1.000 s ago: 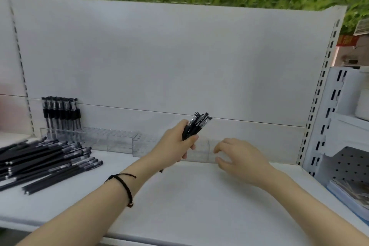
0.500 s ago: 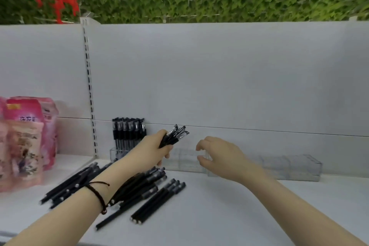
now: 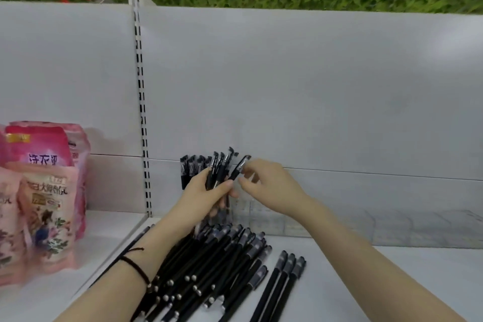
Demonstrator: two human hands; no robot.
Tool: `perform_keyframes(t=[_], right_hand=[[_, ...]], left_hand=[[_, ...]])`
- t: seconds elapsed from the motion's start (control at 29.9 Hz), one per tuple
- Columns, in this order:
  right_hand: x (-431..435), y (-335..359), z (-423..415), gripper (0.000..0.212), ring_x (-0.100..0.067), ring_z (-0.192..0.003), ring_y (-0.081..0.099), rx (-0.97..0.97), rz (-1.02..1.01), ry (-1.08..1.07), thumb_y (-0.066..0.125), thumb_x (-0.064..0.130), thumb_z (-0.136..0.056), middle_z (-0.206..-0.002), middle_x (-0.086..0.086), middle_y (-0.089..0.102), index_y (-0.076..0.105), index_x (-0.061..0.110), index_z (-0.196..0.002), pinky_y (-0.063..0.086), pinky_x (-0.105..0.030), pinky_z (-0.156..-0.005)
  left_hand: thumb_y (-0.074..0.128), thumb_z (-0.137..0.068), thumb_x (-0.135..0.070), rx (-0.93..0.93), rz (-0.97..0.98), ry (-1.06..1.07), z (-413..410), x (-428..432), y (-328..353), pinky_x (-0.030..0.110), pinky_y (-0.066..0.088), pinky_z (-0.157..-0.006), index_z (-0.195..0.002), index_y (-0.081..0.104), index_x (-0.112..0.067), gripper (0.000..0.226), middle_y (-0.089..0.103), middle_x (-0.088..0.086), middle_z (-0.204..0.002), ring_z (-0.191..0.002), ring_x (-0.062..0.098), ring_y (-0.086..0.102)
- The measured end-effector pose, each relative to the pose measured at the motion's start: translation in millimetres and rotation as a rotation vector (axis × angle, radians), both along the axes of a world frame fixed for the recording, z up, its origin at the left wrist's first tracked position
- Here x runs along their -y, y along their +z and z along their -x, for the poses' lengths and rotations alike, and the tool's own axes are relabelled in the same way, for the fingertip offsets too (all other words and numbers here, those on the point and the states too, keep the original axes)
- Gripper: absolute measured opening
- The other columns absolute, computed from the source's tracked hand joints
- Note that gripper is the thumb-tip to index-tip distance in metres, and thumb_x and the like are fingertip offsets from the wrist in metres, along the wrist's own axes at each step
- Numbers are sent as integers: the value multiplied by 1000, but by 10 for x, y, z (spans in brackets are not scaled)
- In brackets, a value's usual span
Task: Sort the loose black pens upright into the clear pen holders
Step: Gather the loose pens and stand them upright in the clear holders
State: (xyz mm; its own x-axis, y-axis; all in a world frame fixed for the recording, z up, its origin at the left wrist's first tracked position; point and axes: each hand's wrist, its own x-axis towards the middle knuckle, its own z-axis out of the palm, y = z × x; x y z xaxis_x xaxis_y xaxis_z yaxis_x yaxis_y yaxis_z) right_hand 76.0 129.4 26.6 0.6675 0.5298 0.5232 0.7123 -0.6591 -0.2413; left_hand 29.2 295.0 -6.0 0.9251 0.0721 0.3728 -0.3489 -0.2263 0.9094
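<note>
Holding: left hand (image 3: pixel 202 197) wraps a bunch (image 3: pixel 218 168) of pens, caps up, tilted right.
Right hand (image 3: pixel 270 187): fingers (image 3: pixel 245 171) pinch one pen (image 3: pixel 239 167) at its cap.
Pile (image 3: pixel 209 269): loose pens flat on shelf (image 3: pixel 379 282), long axes toward the back.
Holders (image 3: pixel 339 225): clear, faint, partly hidden.
Room: bare shelf rightward.

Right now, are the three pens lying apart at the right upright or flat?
Flat: the three pens lie side by side on the white shelf, not in a holder.
</note>
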Motion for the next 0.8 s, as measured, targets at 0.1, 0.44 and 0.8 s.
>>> perform_keyframes(t=[0.1, 0.44, 0.8], right_hand=[[-186, 49, 18, 22, -17, -77, 62, -249, -341, 84, 57, 30, -94, -79, 0, 66, 63, 14, -81, 49, -32, -67], [-177, 158, -45, 16, -3, -52, 54, -270, -927, 14, 45, 19, -100, -75, -2, 59, 58, 13, -95, 44, -22, -54], [-208, -66, -90, 12, -11, -62, 59, -65, -569, -27, 52, 15, -98, -73, -6, 64, 61, 8, -96, 47, -34, -68]], left_hand=[[55, -97, -17, 50, 100, -17, 2, -23, -24, 24, 40, -40, -104, 57, -5, 14, 70, 8, -74, -46, 12, 51], [50, -100, -27, -27, 184, 91, -57, -34, -172, 25, 46, -38, -147, 22, -6, 59, 71, 0, -69, -50, 18, 63], [59, -94, -26, 4, 346, 75, -46, -29, -133, 22, 46, -43, -108, 56, -13, 19, 71, 4, -70, -49, 12, 59]])
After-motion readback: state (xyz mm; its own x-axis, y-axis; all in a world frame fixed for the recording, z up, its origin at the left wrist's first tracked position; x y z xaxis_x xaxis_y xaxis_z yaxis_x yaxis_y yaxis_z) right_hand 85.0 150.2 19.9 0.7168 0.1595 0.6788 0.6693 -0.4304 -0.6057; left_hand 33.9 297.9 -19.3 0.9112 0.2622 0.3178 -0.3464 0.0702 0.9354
